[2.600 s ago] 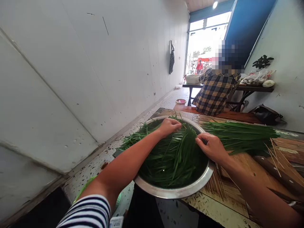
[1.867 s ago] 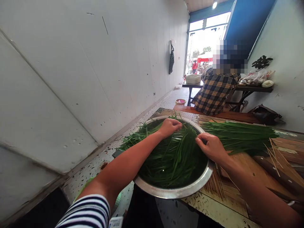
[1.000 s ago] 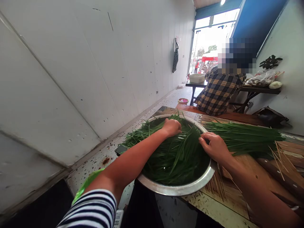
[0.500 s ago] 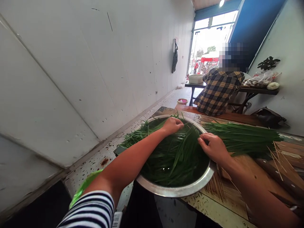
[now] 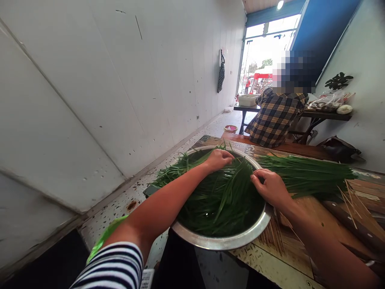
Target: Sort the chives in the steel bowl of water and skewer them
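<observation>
A wide metal bowl (image 5: 228, 242) at the table's near edge holds water and long green chive leaves (image 5: 224, 196). My left hand (image 5: 219, 159) rests on the leaves at the bowl's far side, fingers curled down into them. My right hand (image 5: 270, 186) is at the bowl's right rim, thumb and fingers pinched on leaf ends. A thick bundle of chives (image 5: 306, 174) lies on the wooden table (image 5: 303, 237) to the right, its ends near my right hand.
Bamboo skewers (image 5: 350, 196) lie on the table at right and more skewers (image 5: 273, 235) lie beside the bowl. A person in a plaid shirt (image 5: 275, 118) sits on a bench beyond the table. A white wall runs along the left.
Both hands stay in nearly the same spots on the chives; my fingers shift slightly. The camera view drifted a little.
</observation>
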A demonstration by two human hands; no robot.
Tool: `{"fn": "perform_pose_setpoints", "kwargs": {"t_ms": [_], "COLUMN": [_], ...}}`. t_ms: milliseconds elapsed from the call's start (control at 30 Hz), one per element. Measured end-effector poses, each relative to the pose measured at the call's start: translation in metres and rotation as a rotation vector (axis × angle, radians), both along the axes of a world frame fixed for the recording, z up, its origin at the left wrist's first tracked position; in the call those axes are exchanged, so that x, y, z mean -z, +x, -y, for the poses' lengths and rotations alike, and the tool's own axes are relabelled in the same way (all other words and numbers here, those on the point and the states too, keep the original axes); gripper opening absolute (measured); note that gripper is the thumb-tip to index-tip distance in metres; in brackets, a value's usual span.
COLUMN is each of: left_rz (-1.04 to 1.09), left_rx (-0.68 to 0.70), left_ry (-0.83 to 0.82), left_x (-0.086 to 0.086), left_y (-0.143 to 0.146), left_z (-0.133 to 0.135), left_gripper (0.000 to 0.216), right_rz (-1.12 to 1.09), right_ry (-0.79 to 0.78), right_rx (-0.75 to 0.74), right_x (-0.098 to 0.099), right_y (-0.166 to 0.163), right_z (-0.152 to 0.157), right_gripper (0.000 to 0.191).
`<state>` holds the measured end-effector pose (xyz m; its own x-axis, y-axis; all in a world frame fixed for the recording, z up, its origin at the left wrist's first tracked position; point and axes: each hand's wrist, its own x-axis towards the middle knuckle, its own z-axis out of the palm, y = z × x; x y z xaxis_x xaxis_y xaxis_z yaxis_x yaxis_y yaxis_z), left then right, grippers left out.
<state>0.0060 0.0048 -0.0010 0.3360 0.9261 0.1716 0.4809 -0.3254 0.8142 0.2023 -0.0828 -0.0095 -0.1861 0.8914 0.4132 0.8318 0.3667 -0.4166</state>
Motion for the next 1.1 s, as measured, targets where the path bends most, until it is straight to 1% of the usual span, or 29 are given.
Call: {"fn": "perform_pose_setpoints", "kwargs": {"t_ms": [233, 800, 867, 1000, 1033, 1067, 1100], "left_rz": [0.031, 0.064, 0.042, -0.069, -0.102, -0.136, -0.175], "left_rx": [-0.009, 0.022, 0.045, 0.228, 0.241, 0.208, 0.133], "left_ry": [-0.009, 0.016, 0.024, 0.058, 0.080, 0.108, 0.139], "left_x": [0.005, 0.005, 0.002, -0.013, -0.017, -0.020, -0.021], "left_y": [-0.001, 0.000, 0.001, 0.000, -0.002, -0.005, -0.008], "left_z": [-0.005, 0.000, 0.005, 0.014, 0.015, 0.014, 0.012], "left_gripper": [0.025, 0.026, 0.027, 0.026, 0.026, 0.025, 0.025], "right_rz": [0.012, 0.014, 0.002, -0.021, -0.022, -0.019, -0.014], "right_ry": [-0.014, -0.060, -0.059, -0.044, -0.040, -0.037, -0.035], "right_rx": [0.016, 0.034, 0.036, 0.038, 0.039, 0.041, 0.044], "right_x": [0.002, -0.002, -0.001, 0.001, 0.002, 0.003, 0.003], "right_y": [0.001, 0.000, 0.001, 0.002, 0.002, 0.002, 0.002], "right_z": [-0.001, 0.000, 0.000, -0.003, -0.004, -0.004, -0.004], "right_gripper": [0.026, 0.026, 0.026, 0.027, 0.028, 0.028, 0.028]}}
